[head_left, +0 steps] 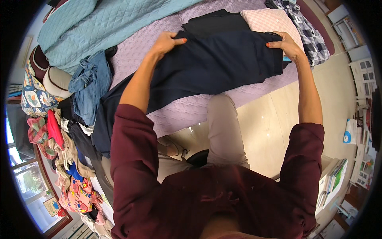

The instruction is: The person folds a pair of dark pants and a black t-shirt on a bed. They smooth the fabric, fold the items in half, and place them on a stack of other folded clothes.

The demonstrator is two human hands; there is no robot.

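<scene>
A pair of dark navy trousers [207, 63] lies stretched across the bed in front of me, one end trailing down to the left beside my arm. My left hand [165, 43] pinches the far edge of the cloth, thumb on top. At the right end, my right hand [288, 46] grips the corner of the trousers, with its fingers partly hidden behind the cloth. Just beyond the trousers rests a folded black garment [217, 23]. A pink checked folded cloth [274, 22] is close to my right hand.
The lilac quilted bedcover [179, 117] lies underneath. A light blue quilt [75, 38] covers the far left. Blue jeans [91, 83] and a heap of mixed clothes [77, 195] fill the left side. A black-and-white checked garment [308, 36] lies far right. Books [334, 179] stand at right.
</scene>
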